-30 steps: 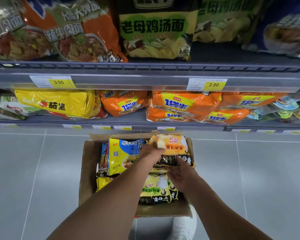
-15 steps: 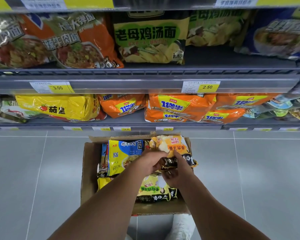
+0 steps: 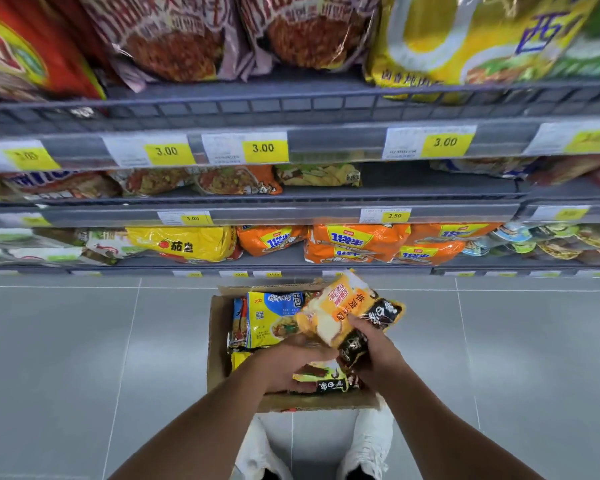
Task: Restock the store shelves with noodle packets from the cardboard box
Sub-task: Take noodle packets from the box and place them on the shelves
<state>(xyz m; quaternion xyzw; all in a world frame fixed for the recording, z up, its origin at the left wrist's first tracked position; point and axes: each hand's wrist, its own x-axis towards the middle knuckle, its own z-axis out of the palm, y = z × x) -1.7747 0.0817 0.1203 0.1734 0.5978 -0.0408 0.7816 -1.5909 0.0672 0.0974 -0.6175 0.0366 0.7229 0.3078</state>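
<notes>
Item, nearest: two white shoes (image 3: 368,441) on grey floor tiles (image 3: 84,341), toes at the near wall of the cardboard box (image 3: 217,344). Item: the left hand (image 3: 290,362) and right hand (image 3: 376,355), close together over the box, both holding one noodle packet (image 3: 343,306). The right hand's fingers are curled round the packet's black end. The left hand grips the near lower edge from below, though the packet hides how far its fingers wrap. The packet is yellow-orange with black ends, tilted, and lifted above the far right part of the box, clear of the stock under it. Item, in the box: a blue-and-yellow packet (image 3: 274,317) standing on edge at the far left, thinner packs just beside it against the left wall, and a yellow packet with a black band (image 3: 328,384) lying flat by the near wall, partly under the hands. Item, lowest shelf (image 3: 274,259), beyond the box: yellow packs (image 3: 184,242) at left, orange packs (image 3: 359,239) at centre and right, round-lidded cups (image 3: 534,237) far right. Item, shelf rail above: yellow price tags (image 3: 394,215) reading 3.00 and 2.50. Item, middle shelf: flat packs, partly shadowed. Item, top shelf (image 3: 291,102): large red, maroon and yellow-green bags, blurred, over tags marked 3.00.
</notes>
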